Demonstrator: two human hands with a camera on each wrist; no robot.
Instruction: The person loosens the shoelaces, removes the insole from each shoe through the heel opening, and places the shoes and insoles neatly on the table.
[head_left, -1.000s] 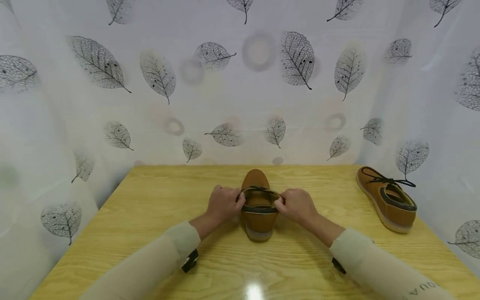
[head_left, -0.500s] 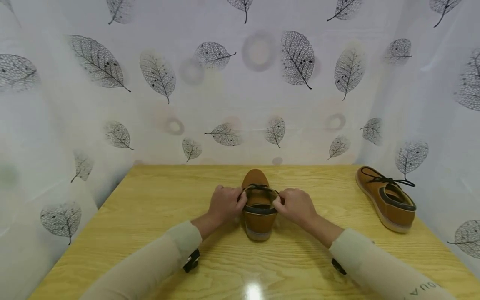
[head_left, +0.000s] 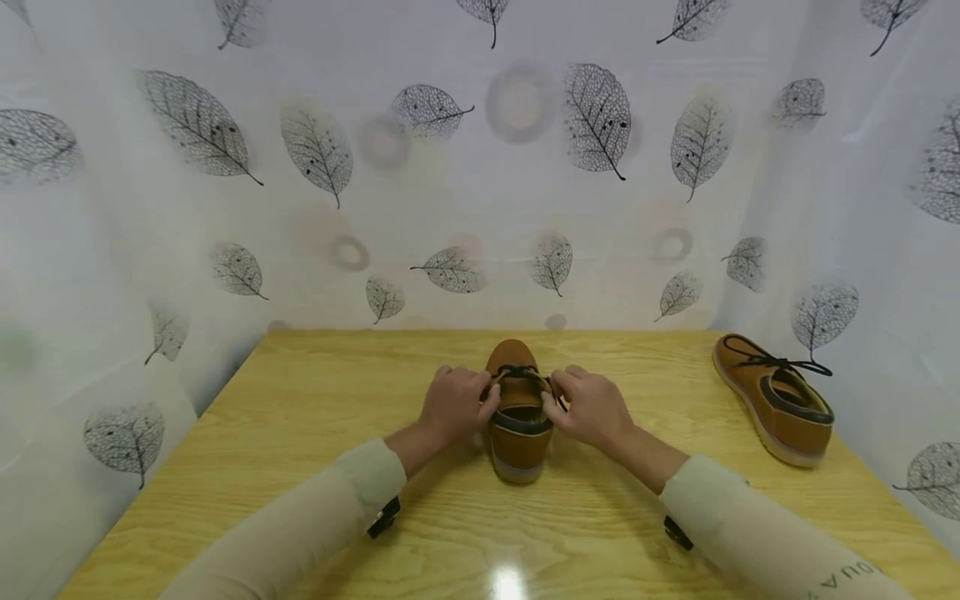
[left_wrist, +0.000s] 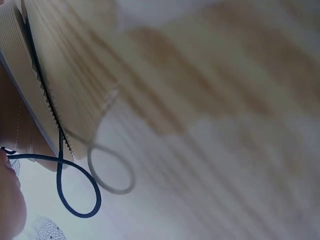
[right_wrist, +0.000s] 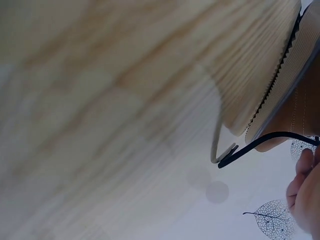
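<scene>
A brown shoe (head_left: 519,446) with a dark padded collar stands in the middle of the table, toe pointing away. Its black shoelace (head_left: 517,370) crosses the front of the opening. On the shoe's left side my left hand (head_left: 453,404) has thumb and fingers curled at the lace and collar. My right hand (head_left: 592,408) mirrors it on the right, thumb at the collar's edge. In the left wrist view a curled length of lace (left_wrist: 80,214) hangs beside the sole. The right wrist view shows another stretch of lace (right_wrist: 265,137) running to the fingertips (right_wrist: 302,170).
A matching brown shoe (head_left: 795,425) with a tied black bow stands at the table's right side. The wooden table (head_left: 300,400) ends at a white curtain (head_left: 480,192) printed with leaves, which also hangs at both sides.
Both hands have come slightly inward toward the shoe, and its opening has narrowed. A bit of black lace now shows beside the right hand. The other shoe has stayed put.
</scene>
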